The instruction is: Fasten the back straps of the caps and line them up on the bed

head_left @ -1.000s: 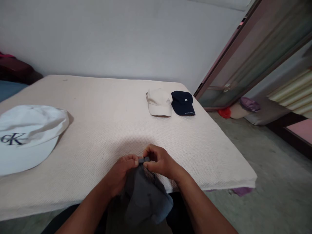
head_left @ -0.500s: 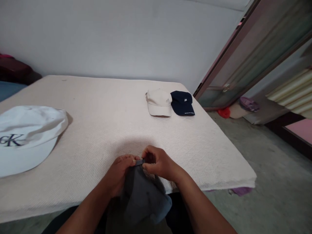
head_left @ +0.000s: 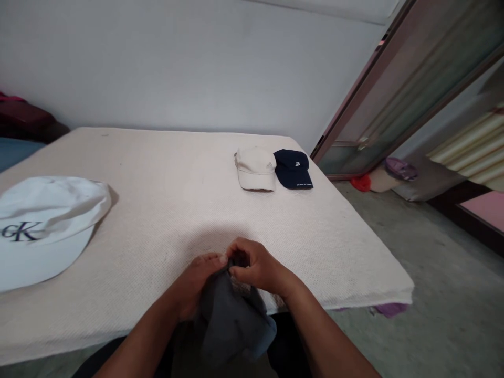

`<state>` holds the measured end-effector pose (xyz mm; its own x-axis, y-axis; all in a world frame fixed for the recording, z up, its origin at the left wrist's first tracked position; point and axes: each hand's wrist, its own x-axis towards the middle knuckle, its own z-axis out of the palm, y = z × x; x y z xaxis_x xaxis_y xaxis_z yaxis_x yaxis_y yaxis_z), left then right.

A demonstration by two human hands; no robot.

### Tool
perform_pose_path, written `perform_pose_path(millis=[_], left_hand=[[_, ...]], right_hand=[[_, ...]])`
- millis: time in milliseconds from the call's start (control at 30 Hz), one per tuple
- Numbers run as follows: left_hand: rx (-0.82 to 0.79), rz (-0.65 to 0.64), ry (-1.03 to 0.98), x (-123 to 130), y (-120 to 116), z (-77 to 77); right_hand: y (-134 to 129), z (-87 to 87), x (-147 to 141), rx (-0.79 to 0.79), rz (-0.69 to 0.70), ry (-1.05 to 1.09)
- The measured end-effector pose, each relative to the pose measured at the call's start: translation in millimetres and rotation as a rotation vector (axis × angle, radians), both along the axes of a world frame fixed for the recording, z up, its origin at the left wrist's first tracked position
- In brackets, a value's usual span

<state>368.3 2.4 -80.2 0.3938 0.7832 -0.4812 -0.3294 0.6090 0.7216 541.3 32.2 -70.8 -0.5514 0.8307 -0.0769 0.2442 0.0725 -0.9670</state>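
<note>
A dark grey cap [head_left: 232, 320] hangs at the near edge of the bed, crown toward me, with its back strap up between my fingers. My left hand [head_left: 199, 281] is closed on the strap side of the cap, thumb laid along it. My right hand [head_left: 254, 265] pinches the strap's other part, fingers curled and close to the left thumb. The strap's fastening is mostly hidden behind the fingers. To the left lies a white cap [head_left: 51, 226] with dark letters on its front.
A beige cap [head_left: 255, 168] and a navy cap [head_left: 293, 169] lie side by side at the far right of the white-covered bed [head_left: 165, 199]. Behind it is a pale wall [head_left: 169, 63]. A glass door [head_left: 374, 100] and grey floor [head_left: 441, 273] are to the right.
The two hands have come closer together, and the strap stretch that showed between them is now mostly covered. The view has shifted slightly; the other caps lie as before.
</note>
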Motion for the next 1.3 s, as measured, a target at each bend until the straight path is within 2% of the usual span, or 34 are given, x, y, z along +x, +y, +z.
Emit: perform_pose_path(millis=[133,367,600,700,767,833,900,1033,1200,1300], left_hand=[[-0.007,0.012,0.009,-1.2,0.8,0.7],[0.007,0.033,0.057,-9.0,3.8,4.9],[0.034,0.007,0.094,-13.0,6.5,12.1],[0.002,0.125,0.041,-23.0,10.2,16.8],[-0.098,0.230,-0.018,-32.1,14.9,18.7],[-0.221,0.281,-0.108,-40.2,20.3,19.7],[-0.264,0.283,-0.186,-44.7,24.1,20.0],[-0.159,0.291,-0.132,-41.8,21.7,19.7],[-0.112,0.094,-0.172,-33.9,10.2,13.3],[-0.075,0.065,-0.266,-35.1,8.6,8.6]], right_hand=[[2.1,-2.2,1.9,-0.079,-0.007,0.095],[8.2,-4.5,5.8,-0.407,-0.031,0.260],[11.5,-1.9,8.3,-0.497,-0.159,0.485],[12.5,1.4,11.5,-0.531,-0.118,0.459],[13.2,3.4,13.3,-0.545,-0.062,0.437],[14.6,4.0,14.0,-0.562,-0.057,0.460],[17.3,2.8,13.4,-0.571,-0.122,0.538],[26.5,-2.1,11.2,-0.528,-0.358,0.739],[42.9,-9.6,13.3,-0.433,-0.613,0.849],[52.3,-15.1,17.7,-0.321,-0.664,0.812]])
